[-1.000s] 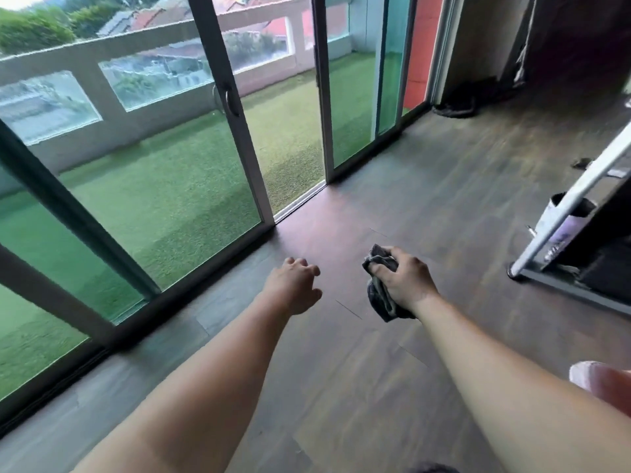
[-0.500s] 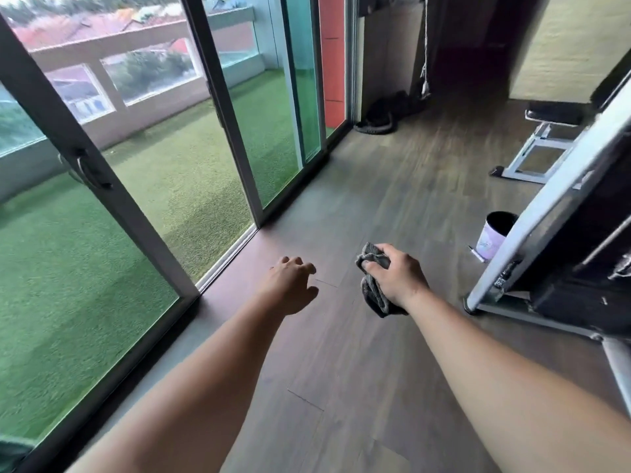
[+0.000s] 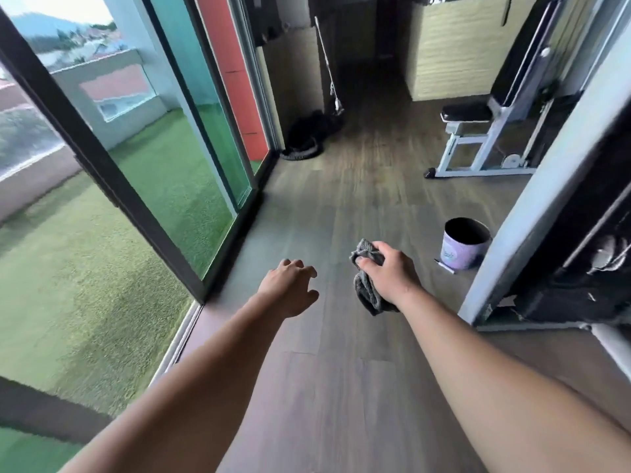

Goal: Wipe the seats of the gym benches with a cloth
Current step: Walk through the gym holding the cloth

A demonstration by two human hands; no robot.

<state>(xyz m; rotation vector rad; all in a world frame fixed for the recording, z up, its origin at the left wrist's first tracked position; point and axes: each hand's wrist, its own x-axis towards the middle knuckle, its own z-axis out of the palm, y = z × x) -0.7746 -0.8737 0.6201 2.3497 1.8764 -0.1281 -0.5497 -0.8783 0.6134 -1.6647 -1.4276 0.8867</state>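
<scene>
My right hand [image 3: 389, 276] grips a bunched grey cloth [image 3: 367, 291], held out over the wooden floor at mid-frame. To its left my left hand [image 3: 290, 288] hangs in the air with loosely curled fingers and holds nothing. A gym bench with a black padded seat [image 3: 466, 112] and a white metal frame [image 3: 478, 158] stands far ahead at the upper right, well beyond both hands. Its black backrest [image 3: 522, 66] rises steeply behind the seat.
Glass sliding doors [image 3: 143, 172] run along the left, with green turf outside. A small lilac bin [image 3: 466, 242] stands on the floor right of my hand. A white-framed machine [image 3: 546, 186] crowds the right edge. A dark coiled rope [image 3: 307, 141] lies by the far wall.
The view has swung right and forward along the doors; the bench and bin have come into fuller view. Both hands keep their pose, the right still gripping the cloth.
</scene>
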